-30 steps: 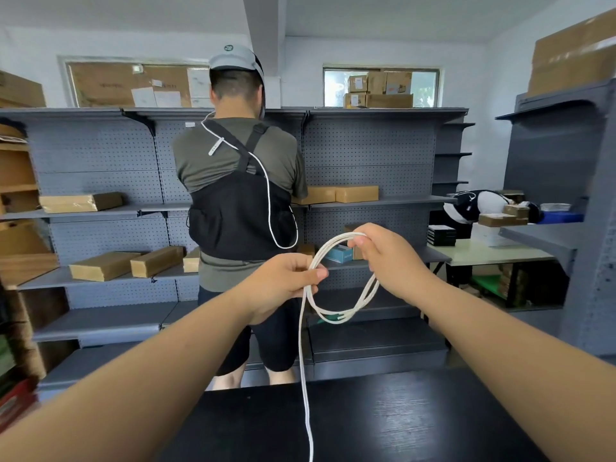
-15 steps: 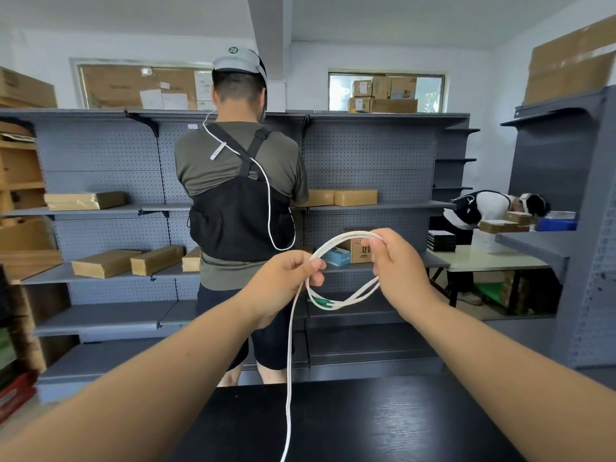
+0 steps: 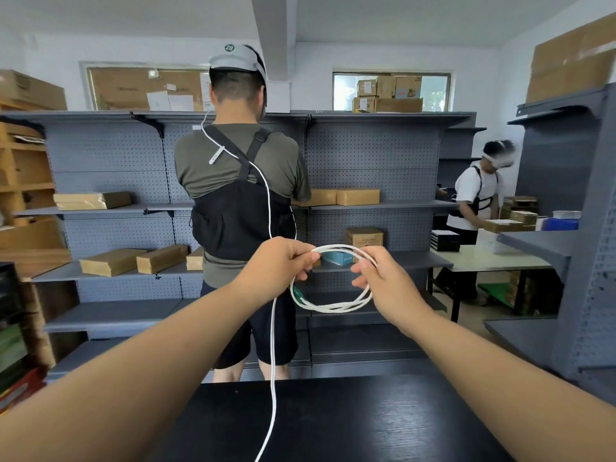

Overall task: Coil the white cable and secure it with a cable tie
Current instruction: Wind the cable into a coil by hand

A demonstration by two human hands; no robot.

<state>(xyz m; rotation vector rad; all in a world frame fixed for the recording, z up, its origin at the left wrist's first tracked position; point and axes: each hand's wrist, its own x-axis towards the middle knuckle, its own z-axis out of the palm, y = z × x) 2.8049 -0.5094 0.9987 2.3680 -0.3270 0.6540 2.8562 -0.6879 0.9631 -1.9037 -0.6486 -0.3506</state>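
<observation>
Head view: L hand [image 3: 280,265] closed in on R hand [image 3: 383,281], both pinching coil [image 3: 333,306] top; loop added, cable tail [image 3: 273,345] left below coil.

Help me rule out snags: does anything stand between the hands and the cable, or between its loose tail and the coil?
Nothing visible does. The left hand and right hand both grip the coil; the tail hangs free from the left hand, down over the table.
</observation>
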